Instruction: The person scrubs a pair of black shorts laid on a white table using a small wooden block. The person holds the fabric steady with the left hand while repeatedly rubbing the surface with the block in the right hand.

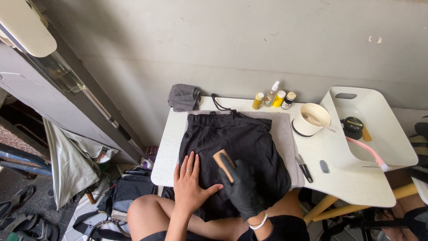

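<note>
A black garment [243, 143] lies spread over a grey mat [285, 134] on a small white table [169, 143]. My left hand [189, 185], bare with a ring, presses flat on the garment's lower left part, fingers apart. My right hand [243, 187], in a black glove, grips a wooden-backed brush [223, 164] held against the cloth just right of my left hand.
Along the table's back edge stand a folded grey cloth [183, 97], a small spray bottle [270, 94] and three little bottles [280, 99]. A white bowl with a stick [312, 118], a white tray [379, 129], a pen [305, 170]. Bags and sandals on the floor at left.
</note>
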